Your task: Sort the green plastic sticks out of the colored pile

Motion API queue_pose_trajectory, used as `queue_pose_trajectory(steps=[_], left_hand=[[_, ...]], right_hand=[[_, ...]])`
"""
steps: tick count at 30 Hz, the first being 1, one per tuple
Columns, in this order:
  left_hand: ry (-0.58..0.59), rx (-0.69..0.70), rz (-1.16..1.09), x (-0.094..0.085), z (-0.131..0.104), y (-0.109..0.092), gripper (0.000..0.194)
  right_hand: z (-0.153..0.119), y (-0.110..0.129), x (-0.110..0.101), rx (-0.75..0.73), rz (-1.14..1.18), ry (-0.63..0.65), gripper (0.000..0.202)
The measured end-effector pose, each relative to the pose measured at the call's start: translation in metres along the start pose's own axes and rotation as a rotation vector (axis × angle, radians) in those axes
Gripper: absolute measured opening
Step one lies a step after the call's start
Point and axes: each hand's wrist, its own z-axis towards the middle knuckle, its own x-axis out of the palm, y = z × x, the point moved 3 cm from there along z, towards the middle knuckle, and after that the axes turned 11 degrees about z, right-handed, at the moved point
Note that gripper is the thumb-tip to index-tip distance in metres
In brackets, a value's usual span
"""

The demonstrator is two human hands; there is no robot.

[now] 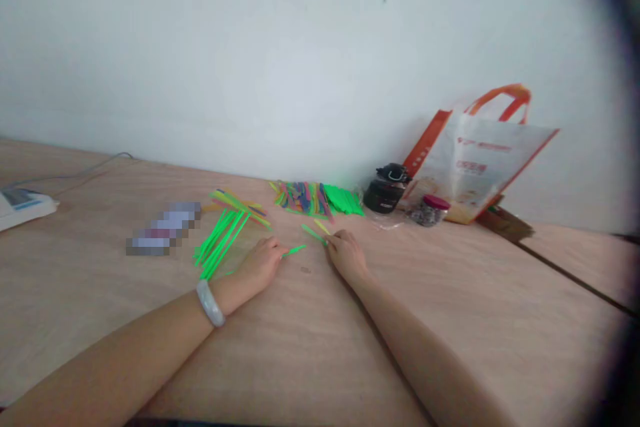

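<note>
My left hand (261,264), with a pale bangle at the wrist, is closed on a thin green plastic stick (294,251) whose end points right. Opposite it, my right hand (347,253) is closed with its fingers on a green plastic strip (313,233); a yellow strip (321,227) sticks out beside it. Whether both strips are one piece I cannot tell. Long green sticks (220,240) lie left of my left hand, with coloured strips (240,203) across their far ends. Beyond my hands are piles of multicoloured strips (303,197) and green strips (344,199).
Against the wall stand a dark bottle (384,193), a clear jar with a red lid (430,211) and a white bag with orange handles (480,167). A blurred-out flat object (165,229) lies at left. A white device (25,208) with a cable sits at the far left.
</note>
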Motion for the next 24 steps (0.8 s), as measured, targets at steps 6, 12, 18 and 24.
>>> queue_pose_trajectory(steps=[6,12,18,24], left_hand=[[-0.037,0.007,-0.054,-0.0016,0.0027,-0.0011,0.029],[-0.007,0.032,0.003,-0.0021,0.0024,-0.0019,0.029],[-0.008,0.032,-0.011,-0.0056,0.002,-0.0052,0.029],[-0.007,0.025,-0.012,-0.0036,0.0016,-0.0042,0.027]], right_hand=[[0.003,-0.0078,0.0016,0.064,0.004,-0.004,0.031],[0.002,-0.0038,0.0011,-0.019,0.025,-0.027,0.027],[0.0017,0.0005,-0.003,0.04,0.009,0.016,0.027],[0.0007,0.0016,-0.0039,0.086,0.002,0.024,0.025]])
